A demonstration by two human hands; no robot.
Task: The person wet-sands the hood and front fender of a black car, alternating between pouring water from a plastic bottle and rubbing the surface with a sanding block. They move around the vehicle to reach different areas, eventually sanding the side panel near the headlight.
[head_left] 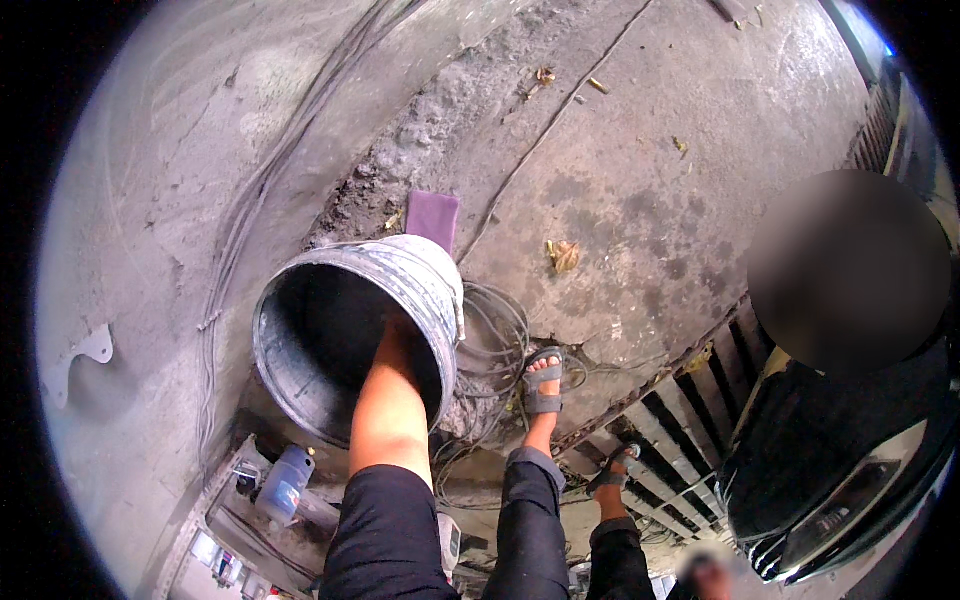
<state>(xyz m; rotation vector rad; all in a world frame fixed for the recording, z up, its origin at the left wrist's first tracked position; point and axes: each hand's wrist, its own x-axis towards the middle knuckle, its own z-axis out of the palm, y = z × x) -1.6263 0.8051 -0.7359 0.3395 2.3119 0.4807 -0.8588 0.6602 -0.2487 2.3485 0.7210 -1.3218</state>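
A bare left forearm with a short black sleeve comes in from the lower edge. It reaches down into a tall bucket with a pale, smeared outside. The bucket is tipped so that its dark mouth faces me. My left hand is hidden in the shadow inside, so neither its fingers nor anything in them shows. My right hand is out of view. Just beyond the bucket a flat purple piece lies on the ground. Coiled grey cable or hose rests against the bucket's right side.
Two sandalled feet stand right of the bucket, one on a slatted grate. Cables run along the wall at left. A blue bottle stands lower left. A large black shape fills the right edge. Dry leaves lie on the concrete.
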